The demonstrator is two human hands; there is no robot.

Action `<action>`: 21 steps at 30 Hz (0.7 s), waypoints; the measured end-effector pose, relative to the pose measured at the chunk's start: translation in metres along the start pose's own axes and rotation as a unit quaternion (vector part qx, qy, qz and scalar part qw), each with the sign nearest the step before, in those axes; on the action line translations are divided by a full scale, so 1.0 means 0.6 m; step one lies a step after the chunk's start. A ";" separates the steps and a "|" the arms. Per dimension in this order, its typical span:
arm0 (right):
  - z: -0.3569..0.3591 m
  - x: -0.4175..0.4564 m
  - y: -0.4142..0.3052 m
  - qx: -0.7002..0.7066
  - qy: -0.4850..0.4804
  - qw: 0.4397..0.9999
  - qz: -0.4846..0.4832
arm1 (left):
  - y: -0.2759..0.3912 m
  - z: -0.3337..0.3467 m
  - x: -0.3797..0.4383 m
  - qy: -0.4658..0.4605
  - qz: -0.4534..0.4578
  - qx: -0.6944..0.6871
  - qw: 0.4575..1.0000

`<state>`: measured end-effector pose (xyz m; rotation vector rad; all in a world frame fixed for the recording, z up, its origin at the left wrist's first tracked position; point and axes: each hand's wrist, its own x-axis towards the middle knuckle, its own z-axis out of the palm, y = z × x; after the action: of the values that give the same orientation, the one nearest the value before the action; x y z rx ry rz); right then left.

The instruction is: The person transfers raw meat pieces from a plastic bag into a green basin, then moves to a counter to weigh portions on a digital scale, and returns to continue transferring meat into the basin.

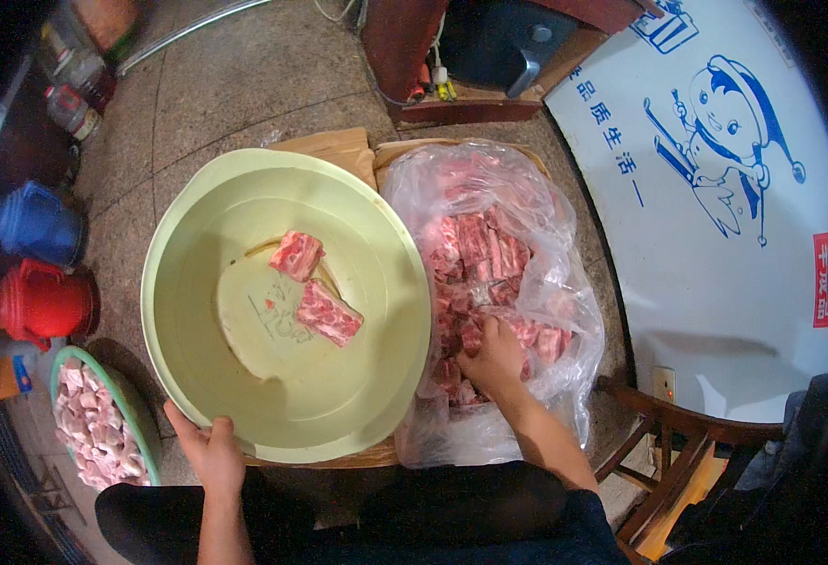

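Before me stands a large pale green plastic basin (pixel 188 212). My left hand (pixel 215 452) holds its near-left rim. Two chunks of raw bone-in meat lie apart on the basin's floor: one upper chunk (pixel 297 256) and one lower chunk (pixel 330 313). To the right, a clear plastic bag (pixel 555 417) lies spread open, full of raw red meat chunks (pixel 481 244). Reaching into the bag, my right hand (pixel 493 359) has its fingers and thumb around a meat chunk (pixel 471 337), which they partly hide.
Flattened cardboard (pixel 336 150) lies under the basin and bag. A green basin (pixel 147 439) of pale meat pieces stands at left, near red (pixel 45 300) and blue (pixel 39 224) jugs. A white freezer (pixel 668 296) and a wooden chair (pixel 668 417) border the right side.
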<state>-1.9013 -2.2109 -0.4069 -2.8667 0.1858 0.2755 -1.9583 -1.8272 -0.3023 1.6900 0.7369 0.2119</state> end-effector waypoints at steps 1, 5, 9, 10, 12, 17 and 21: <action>-0.006 -0.010 0.003 0.037 0.018 0.999 0.000 | -0.004 -0.004 0.002 -0.004 -0.003 -0.001 1.000; -0.061 -0.052 0.000 0.145 0.116 0.980 0.072 | -0.034 -0.013 0.010 0.014 0.015 0.034 0.999; -0.100 -0.070 -0.004 0.325 0.188 0.926 0.046 | -0.035 -0.017 0.009 0.007 0.024 0.040 0.999; -0.104 -0.072 -0.030 0.422 0.161 0.892 0.027 | -0.034 -0.020 0.012 0.000 0.027 0.042 0.999; -0.122 -0.068 -0.086 0.483 0.092 0.870 -0.031 | -0.040 -0.019 0.012 0.014 0.005 0.022 1.000; -0.101 -0.046 -0.168 0.390 -0.200 0.894 -0.096 | -0.038 -0.009 0.010 0.036 -0.012 0.031 0.999; -0.071 -0.033 -0.070 0.325 -0.053 0.942 0.061 | -0.063 -0.031 0.012 0.020 0.030 0.074 0.997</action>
<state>-1.9072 -2.1800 -0.3522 -2.1825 0.3587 0.3193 -1.9755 -1.8051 -0.3342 1.8540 0.7467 0.2383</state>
